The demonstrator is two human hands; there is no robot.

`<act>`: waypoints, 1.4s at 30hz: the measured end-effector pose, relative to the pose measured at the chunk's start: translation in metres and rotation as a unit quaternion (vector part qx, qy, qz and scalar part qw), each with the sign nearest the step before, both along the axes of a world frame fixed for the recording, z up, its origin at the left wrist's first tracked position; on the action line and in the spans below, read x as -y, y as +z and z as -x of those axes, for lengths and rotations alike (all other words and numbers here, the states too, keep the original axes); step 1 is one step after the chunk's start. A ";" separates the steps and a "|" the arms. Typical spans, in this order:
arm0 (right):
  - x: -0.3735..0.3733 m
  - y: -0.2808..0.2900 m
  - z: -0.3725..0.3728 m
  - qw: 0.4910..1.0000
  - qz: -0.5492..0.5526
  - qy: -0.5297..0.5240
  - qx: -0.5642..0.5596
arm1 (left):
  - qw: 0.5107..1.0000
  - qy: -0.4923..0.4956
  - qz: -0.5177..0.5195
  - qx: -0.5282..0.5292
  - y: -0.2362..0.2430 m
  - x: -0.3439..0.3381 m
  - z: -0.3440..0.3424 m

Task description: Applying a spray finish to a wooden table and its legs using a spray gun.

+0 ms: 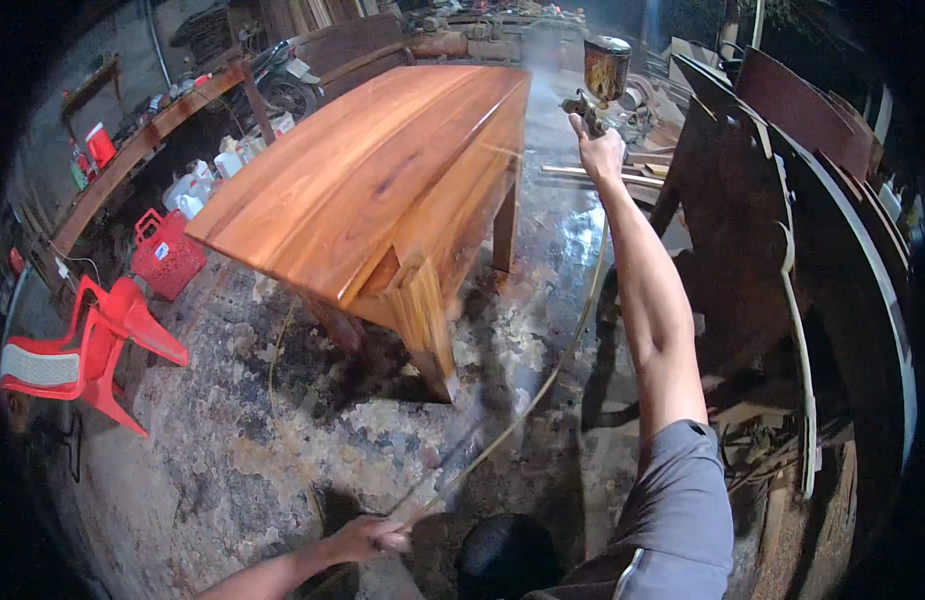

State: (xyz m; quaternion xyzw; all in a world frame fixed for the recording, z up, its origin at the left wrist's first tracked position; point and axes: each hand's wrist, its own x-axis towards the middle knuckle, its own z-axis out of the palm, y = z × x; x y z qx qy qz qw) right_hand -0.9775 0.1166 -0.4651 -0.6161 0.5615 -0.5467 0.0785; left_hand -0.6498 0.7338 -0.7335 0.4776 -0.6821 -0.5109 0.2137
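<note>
My right arm is stretched far forward, and my right hand (601, 152) grips a spray gun (587, 108) with a stained metal cup (607, 72) on top. A pale mist hangs in the air left of the gun, by the far right end of a glossy reddish-brown wooden table (373, 170). Low in the view, my left hand (371, 538) is closed round a thin yellowish hose (523, 415). From there the hose curves up over the floor toward the gun.
Tipped over at the left lies a red plastic chair (108, 345). Behind it are a red basket (169, 255), several white jugs (190, 190) and a wooden shelf (143, 145). Large dark boards (753, 250) lean at the right. Stains cover the concrete floor (233, 430).
</note>
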 end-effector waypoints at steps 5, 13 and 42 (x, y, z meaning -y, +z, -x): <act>0.031 0.022 -0.010 0.999 0.040 0.004 -0.004 | 0.996 0.023 -0.070 0.057 0.033 0.010 0.016; -0.114 0.027 0.010 0.997 -0.037 0.059 -0.042 | 0.972 -0.123 0.071 0.188 -0.055 0.000 -0.041; -0.199 0.078 0.004 0.987 -0.058 0.149 -0.016 | 0.986 -0.137 0.057 0.081 -0.068 0.009 -0.039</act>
